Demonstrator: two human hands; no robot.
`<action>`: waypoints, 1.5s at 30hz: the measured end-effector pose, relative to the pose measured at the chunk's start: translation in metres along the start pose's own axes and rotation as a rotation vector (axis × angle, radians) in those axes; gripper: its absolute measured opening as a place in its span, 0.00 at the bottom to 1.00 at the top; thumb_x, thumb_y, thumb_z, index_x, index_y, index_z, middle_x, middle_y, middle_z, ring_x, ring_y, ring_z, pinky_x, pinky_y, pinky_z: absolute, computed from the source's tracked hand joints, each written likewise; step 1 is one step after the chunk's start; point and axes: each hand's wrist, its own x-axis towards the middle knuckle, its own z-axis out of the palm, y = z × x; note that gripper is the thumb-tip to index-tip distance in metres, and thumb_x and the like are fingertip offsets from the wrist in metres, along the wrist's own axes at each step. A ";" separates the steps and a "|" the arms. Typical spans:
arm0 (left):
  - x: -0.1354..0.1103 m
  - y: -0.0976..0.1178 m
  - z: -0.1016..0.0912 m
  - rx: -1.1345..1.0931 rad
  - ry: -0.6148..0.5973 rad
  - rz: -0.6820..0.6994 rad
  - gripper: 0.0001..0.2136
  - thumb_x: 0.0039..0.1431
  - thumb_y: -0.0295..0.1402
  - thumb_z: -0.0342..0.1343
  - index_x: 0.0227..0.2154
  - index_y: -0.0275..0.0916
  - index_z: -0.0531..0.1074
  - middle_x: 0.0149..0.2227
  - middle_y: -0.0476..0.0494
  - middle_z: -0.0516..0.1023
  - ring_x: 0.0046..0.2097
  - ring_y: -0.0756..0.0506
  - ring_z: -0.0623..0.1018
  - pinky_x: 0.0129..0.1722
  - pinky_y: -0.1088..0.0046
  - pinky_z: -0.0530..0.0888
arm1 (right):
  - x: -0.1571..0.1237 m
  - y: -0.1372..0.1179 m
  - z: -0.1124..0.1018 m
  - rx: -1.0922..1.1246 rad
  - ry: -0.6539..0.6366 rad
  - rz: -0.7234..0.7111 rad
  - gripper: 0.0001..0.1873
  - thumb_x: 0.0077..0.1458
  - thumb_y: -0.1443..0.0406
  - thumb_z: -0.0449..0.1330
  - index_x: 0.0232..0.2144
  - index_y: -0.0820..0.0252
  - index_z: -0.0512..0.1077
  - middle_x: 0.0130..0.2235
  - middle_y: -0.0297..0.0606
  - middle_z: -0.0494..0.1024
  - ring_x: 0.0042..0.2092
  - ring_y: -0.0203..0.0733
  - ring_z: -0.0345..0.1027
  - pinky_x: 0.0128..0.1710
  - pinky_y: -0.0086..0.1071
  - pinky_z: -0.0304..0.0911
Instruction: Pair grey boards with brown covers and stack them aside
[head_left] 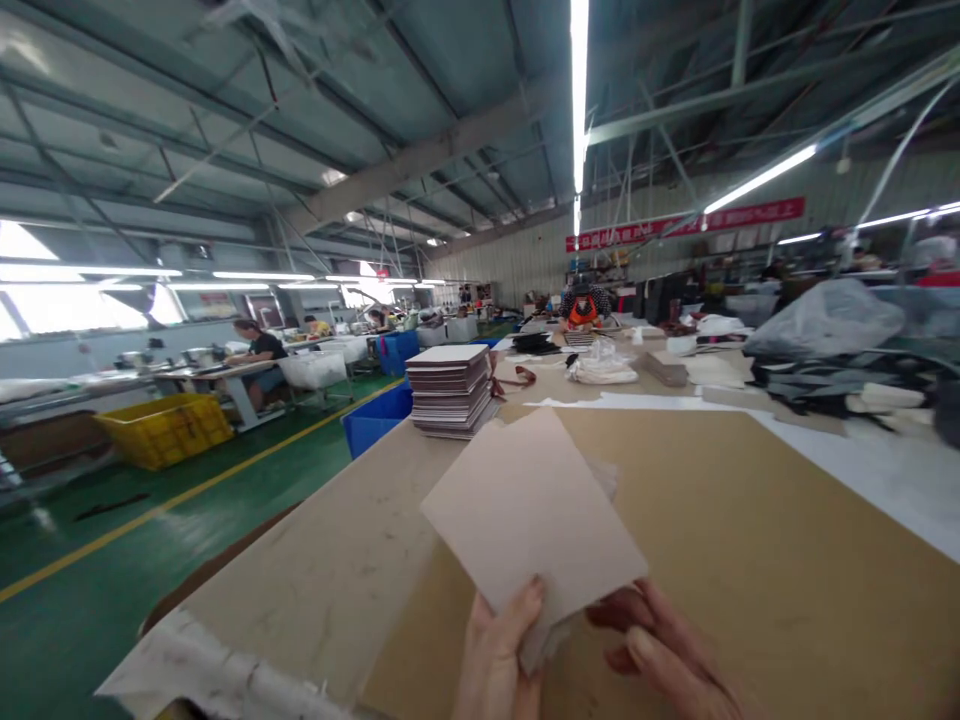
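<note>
A thin stack of pale beige square sheets is held up above a long worktable. My left hand grips its lower edge, thumb pressed on the top sheet. My right hand is beside it at the sheets' lower right corner, fingers curled and touching the underside. A brown cardboard sheet lies on the table under both hands.
A tall pile of flat dark-edged pieces stands further along the table. Beyond it lie white bags, grey material and other stacks. A blue bin and yellow crate sit on the green floor at left. People work at distant tables.
</note>
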 end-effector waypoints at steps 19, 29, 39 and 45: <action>0.009 -0.021 0.006 -0.059 -0.181 -0.129 0.19 0.51 0.43 0.63 0.43 0.40 0.72 0.49 0.39 0.77 0.50 0.39 0.77 0.46 0.64 0.75 | -0.022 -0.022 -0.103 0.385 0.185 0.430 0.29 0.39 0.58 0.74 0.44 0.66 0.75 0.42 0.51 0.78 0.40 0.60 0.74 0.40 0.45 0.71; 0.031 -0.044 -0.010 1.316 -0.347 0.366 0.32 0.45 0.40 0.64 0.55 0.38 0.67 0.65 0.30 0.55 0.66 0.29 0.52 0.64 0.47 0.48 | 0.014 0.036 -0.134 -0.709 0.265 0.141 0.41 0.42 0.52 0.63 0.57 0.64 0.63 0.56 0.51 0.67 0.56 0.58 0.61 0.58 0.52 0.54; 0.036 -0.030 -0.026 1.524 -0.532 0.497 0.25 0.55 0.42 0.57 0.54 0.38 0.69 0.63 0.36 0.62 0.63 0.37 0.62 0.62 0.55 0.60 | -0.015 0.028 -0.135 -0.893 0.169 0.037 0.31 0.55 0.49 0.58 0.55 0.58 0.67 0.61 0.41 0.61 0.61 0.53 0.54 0.62 0.47 0.51; 0.049 -0.026 -0.032 1.571 -0.600 0.612 0.21 0.57 0.45 0.56 0.51 0.41 0.71 0.60 0.39 0.66 0.60 0.39 0.66 0.60 0.56 0.63 | -0.028 0.014 -0.138 -1.114 -0.167 0.086 0.35 0.53 0.51 0.62 0.60 0.55 0.64 0.67 0.34 0.47 0.66 0.53 0.40 0.65 0.49 0.42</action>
